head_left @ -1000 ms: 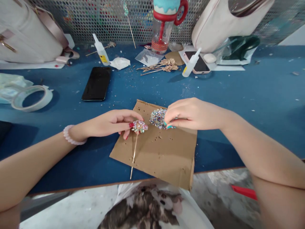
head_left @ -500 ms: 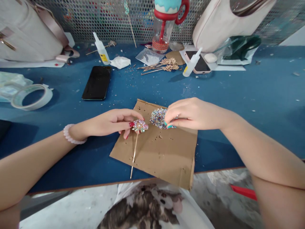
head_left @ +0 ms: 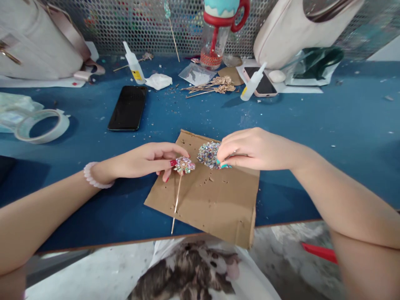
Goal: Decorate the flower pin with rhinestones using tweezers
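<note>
My left hand (head_left: 153, 160) pinches the jewelled flower head of a hairpin (head_left: 184, 165) between thumb and fingers. The pin's thin gold stem (head_left: 177, 200) slants down past the near edge of a cardboard sheet (head_left: 218, 204). A pile of small glittering rhinestones (head_left: 208, 154) lies on the cardboard, right of the flower. My right hand (head_left: 243, 148) is at the pile's right side with thumb and fingers pressed together. Something turquoise (head_left: 224, 166) shows at its fingertips; whether it is a nail or a held piece, I cannot make out.
Behind the cardboard lie a black phone (head_left: 128, 108), several bare gold hairpins (head_left: 215, 85) and two glue bottles (head_left: 134, 64). A tape roll (head_left: 42, 126) is at the left. At the back stand a tumbler (head_left: 214, 41) and two pale bags (head_left: 281, 33).
Almost nothing differs. The whole view has shifted very slightly, while both hands keep their places at the flower and the rhinestone pile.
</note>
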Tool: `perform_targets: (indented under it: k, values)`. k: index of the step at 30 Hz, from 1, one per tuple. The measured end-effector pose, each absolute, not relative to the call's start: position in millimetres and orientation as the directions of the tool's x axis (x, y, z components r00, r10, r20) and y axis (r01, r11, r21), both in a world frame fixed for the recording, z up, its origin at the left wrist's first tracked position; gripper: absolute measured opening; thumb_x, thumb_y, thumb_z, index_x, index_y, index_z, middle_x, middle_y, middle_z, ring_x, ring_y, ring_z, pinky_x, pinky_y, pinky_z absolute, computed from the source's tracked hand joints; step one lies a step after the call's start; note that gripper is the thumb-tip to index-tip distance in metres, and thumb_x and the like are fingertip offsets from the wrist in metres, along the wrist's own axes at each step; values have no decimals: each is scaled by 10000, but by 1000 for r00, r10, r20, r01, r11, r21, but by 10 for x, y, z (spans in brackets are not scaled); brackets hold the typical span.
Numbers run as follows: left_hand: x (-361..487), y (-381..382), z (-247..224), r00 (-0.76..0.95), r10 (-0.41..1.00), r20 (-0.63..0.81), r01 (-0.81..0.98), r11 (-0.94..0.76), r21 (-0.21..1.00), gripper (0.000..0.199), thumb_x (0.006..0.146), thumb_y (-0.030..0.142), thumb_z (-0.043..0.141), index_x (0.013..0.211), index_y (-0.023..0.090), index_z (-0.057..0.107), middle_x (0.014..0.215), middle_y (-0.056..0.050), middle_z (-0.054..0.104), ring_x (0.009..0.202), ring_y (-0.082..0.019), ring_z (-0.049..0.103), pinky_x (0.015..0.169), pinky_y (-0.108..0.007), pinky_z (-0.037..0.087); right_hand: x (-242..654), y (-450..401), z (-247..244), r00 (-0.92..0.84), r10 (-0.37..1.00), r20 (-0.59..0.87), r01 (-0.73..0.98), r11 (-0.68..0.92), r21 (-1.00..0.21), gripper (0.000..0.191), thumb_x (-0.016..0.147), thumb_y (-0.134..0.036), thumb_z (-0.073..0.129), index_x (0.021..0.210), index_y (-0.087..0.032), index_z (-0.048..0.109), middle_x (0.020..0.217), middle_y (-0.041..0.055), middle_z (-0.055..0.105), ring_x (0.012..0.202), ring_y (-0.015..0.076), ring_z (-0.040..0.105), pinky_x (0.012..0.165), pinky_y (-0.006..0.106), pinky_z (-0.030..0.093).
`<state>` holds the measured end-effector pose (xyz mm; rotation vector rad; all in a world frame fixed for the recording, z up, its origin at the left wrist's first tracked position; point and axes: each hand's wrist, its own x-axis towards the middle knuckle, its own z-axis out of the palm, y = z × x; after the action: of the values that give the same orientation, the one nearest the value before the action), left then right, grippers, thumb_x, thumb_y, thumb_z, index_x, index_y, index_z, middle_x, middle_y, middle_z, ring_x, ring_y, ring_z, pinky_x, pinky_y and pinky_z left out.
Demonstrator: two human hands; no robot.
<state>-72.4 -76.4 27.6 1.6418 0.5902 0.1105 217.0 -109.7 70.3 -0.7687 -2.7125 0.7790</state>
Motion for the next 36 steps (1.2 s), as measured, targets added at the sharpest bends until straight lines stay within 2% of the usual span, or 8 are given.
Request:
perform_targets:
  k: [21, 28, 36]
  values:
    - [-721, -768, 281, 864, 433, -257, 294, -20, 956, 310, 922, 193, 477, 1229, 151, 497, 1001, -89, 691, 604, -79, 614, 593, -206, 503, 2167, -1106, 687, -848, 527, 60, 415, 729, -545, 174, 959, -200, 482, 870, -162, 627, 892, 36, 672, 804, 118, 612, 735, 247, 446]
    - [-724, -766, 277, 858, 425, -288, 333, -34, 942, 321, 919, 217, 477, 1235, 164, 491, 1091, -115, 679, 599, -77, 611, 585, -211, 475, 2178, -1112, 712, -843, 531, 88, 417, 747, -517, 162, 954, -177, 494, 872, -154, 632, 859, 32, 668, 769, 104, 609, 705, 226, 439]
    - [-717, -769, 292, 867, 415, -276, 311, -18, 950, 307, 933, 206, 457, 1237, 162, 483, 1082, -112, 678, 603, -66, 598, 576, -197, 465, 2170, -1131, 702, -828, 544, 138, 405, 749, -524, 118, 929, -156, 540, 866, -154, 639, 858, 30, 683, 766, 108, 637, 682, 228, 463]
